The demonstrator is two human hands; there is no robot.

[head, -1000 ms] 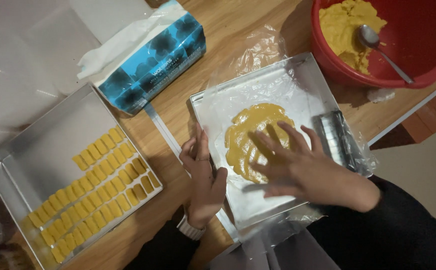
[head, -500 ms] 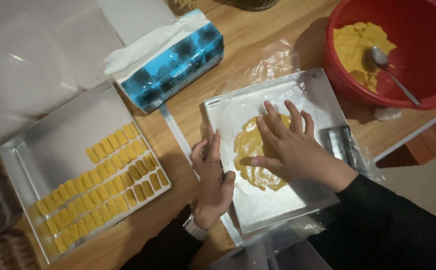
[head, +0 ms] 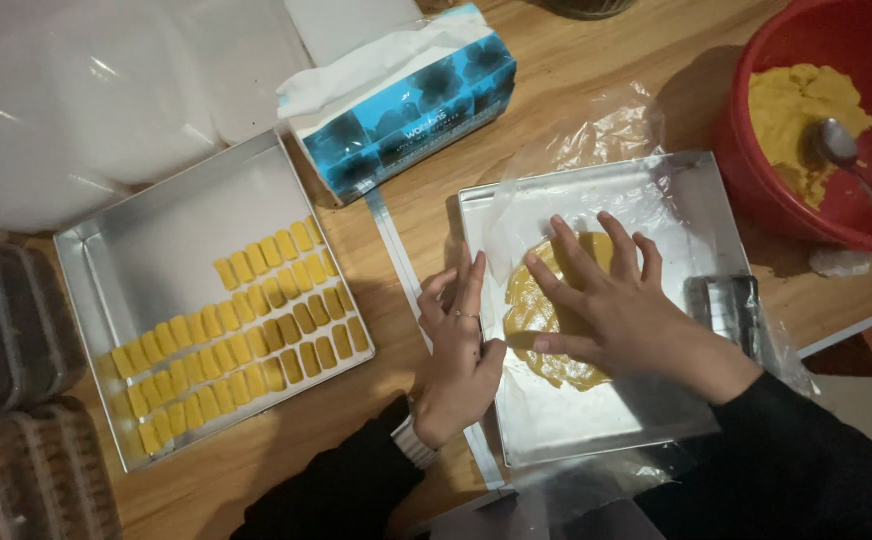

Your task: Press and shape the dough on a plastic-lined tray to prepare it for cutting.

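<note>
My right hand (head: 621, 310) lies flat, fingers spread, on a flattened sheet of yellow dough (head: 536, 310) under clear plastic film in a metal tray (head: 696, 210). My left hand (head: 459, 345) rests with fingers apart on the left rim of that tray. A clear rectangular cutter (head: 724, 308) lies in the tray just right of my right wrist. A second metal tray (head: 161, 235) to the left holds several rows of small yellow dough pieces (head: 256, 310).
A red bowl (head: 746, 150) with yellow dough and a spoon (head: 851, 160) stands at the top right. A blue tissue box (head: 411, 105) lies at the top centre. A clear ruler (head: 401, 265) runs between the trays. Stacked dark containers (head: 6, 330) sit at the left edge.
My right hand has slid a little over the dough, pressing it flat. The view has shifted so the trays appear lower and further right. My left hand stays on the tray's rim.
</note>
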